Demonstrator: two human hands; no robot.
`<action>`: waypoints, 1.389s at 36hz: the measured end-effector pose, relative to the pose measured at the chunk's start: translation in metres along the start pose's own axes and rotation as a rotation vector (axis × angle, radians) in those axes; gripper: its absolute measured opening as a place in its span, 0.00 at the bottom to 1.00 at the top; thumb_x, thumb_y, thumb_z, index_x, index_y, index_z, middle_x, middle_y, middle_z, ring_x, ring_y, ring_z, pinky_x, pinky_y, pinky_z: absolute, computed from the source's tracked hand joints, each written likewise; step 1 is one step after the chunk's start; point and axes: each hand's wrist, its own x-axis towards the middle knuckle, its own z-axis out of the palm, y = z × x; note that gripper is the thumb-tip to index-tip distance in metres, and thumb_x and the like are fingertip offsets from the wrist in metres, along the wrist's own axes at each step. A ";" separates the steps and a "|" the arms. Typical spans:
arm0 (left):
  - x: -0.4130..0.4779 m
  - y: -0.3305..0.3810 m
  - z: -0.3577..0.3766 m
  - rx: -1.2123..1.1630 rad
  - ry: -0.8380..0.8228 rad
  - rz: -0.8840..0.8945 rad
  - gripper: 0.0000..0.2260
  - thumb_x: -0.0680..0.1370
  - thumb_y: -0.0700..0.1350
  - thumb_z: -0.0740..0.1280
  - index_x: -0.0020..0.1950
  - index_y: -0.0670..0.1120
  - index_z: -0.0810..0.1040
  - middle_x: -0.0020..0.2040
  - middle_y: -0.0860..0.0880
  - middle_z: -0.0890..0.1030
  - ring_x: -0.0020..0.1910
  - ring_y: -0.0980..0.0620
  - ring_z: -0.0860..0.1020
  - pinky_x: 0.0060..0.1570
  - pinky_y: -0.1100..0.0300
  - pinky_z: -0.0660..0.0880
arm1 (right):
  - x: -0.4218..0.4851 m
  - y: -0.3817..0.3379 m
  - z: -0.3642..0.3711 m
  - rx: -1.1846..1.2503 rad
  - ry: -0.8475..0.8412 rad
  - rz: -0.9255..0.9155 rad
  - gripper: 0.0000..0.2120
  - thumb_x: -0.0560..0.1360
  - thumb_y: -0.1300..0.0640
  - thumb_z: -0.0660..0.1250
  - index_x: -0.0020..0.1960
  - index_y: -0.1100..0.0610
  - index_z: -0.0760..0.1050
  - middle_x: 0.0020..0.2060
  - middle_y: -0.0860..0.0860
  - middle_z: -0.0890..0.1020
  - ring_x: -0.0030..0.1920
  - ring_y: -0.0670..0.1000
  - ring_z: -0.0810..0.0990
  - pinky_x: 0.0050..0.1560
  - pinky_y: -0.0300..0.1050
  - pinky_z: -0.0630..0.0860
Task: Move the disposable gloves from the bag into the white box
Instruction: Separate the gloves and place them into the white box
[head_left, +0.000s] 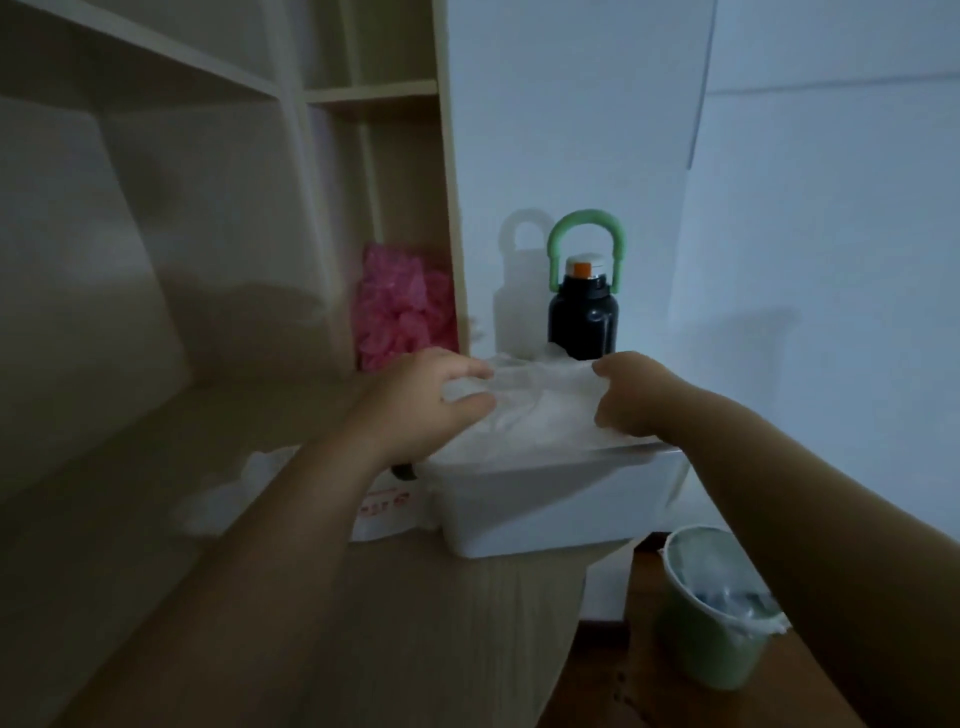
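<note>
Crinkly film gloves (540, 415) atop white box (545, 514), tight in L hand (415, 405), R hand (639, 400) grip

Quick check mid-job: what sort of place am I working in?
Probably a home room, at a desk: light wooden shelving beside a white wall, a black bottle with a green handle, and a lined green bin on the floor.

2 hands: left hand (421, 400), right hand (639, 402). 1 white box (545, 512), 1 bag (384, 514), 1 bottle (584, 317) at 12 o'clock, 1 bin (711, 639) at 4. 1 heap of gloves (535, 410), qty unclear.
</note>
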 end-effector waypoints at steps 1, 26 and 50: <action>0.003 0.004 0.004 0.047 -0.066 0.009 0.20 0.74 0.59 0.67 0.63 0.53 0.78 0.64 0.53 0.76 0.63 0.54 0.73 0.65 0.56 0.68 | 0.004 0.006 0.000 -0.053 0.000 0.009 0.23 0.72 0.60 0.65 0.67 0.56 0.69 0.63 0.57 0.74 0.61 0.59 0.73 0.66 0.53 0.68; 0.054 0.007 0.050 0.527 -0.779 -0.129 0.22 0.80 0.37 0.58 0.72 0.52 0.70 0.71 0.49 0.71 0.67 0.49 0.70 0.64 0.58 0.66 | 0.030 0.000 0.009 -0.529 -0.522 -0.257 0.29 0.80 0.50 0.61 0.77 0.53 0.55 0.74 0.55 0.62 0.73 0.56 0.61 0.70 0.50 0.58; -0.035 -0.058 -0.046 -0.126 0.287 -0.186 0.09 0.77 0.46 0.69 0.57 0.52 0.81 0.49 0.55 0.81 0.50 0.59 0.78 0.52 0.62 0.73 | -0.029 -0.114 0.030 0.281 0.171 -0.605 0.09 0.77 0.56 0.64 0.52 0.59 0.79 0.41 0.49 0.78 0.42 0.47 0.76 0.42 0.38 0.72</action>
